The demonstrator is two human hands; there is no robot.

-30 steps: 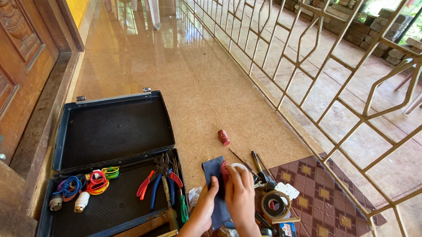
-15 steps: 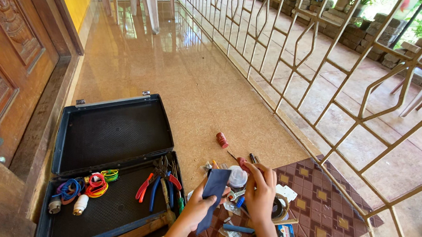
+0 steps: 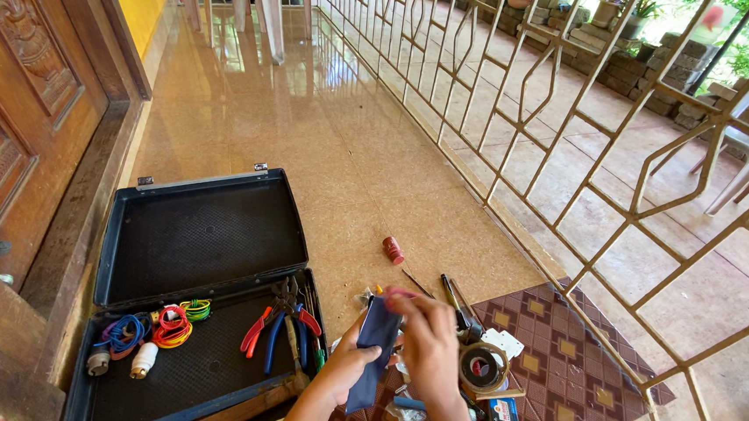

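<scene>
Two hands meet over the patterned mat (image 3: 574,365). The left hand (image 3: 348,369) has its fingers curled around the lower edge of a dark blue pouch (image 3: 374,342), holding it upright. The right hand (image 3: 429,346) pinches the pouch's top, fingers closed on it. Just left lies the open black tool case (image 3: 205,243) with pliers (image 3: 283,323) and wire coils (image 3: 171,326).

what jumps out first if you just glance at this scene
Both hands meet low in the middle: the left hand holds a dark blue pouch while the right hand works at its top. Left of them lies an open black toolcase with coloured wire coils and red-handled pliers.
</scene>
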